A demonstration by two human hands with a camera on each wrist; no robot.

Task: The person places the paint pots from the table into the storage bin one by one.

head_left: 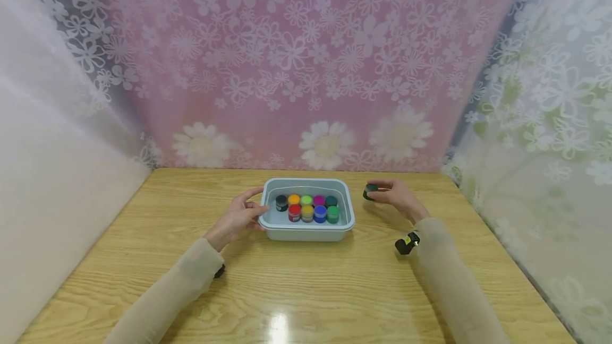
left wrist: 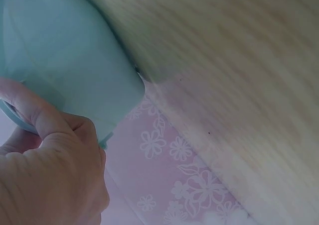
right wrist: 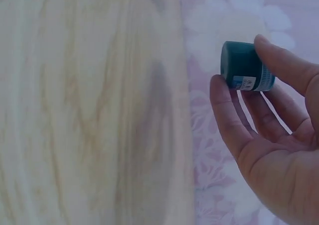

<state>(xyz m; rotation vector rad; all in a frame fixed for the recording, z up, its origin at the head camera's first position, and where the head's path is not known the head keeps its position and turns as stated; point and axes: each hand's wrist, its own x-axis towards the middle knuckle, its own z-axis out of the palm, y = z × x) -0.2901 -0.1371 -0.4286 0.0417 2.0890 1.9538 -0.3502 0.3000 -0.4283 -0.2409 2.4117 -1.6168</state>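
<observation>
A light blue plastic tub stands on the table with several small paint jars inside, among them a red jar, a blue jar and a black jar. My left hand grips the tub's left rim; in the left wrist view its fingers curl over the edge of the tub. To the right of the tub, my right hand pinches a dark green paint jar between thumb and fingers. The right wrist view shows a white label on this jar.
The wooden table reaches back to a pink floral curtain. Pale curtains hang along its left and right sides. A small black wrist camera sits beside the right sleeve.
</observation>
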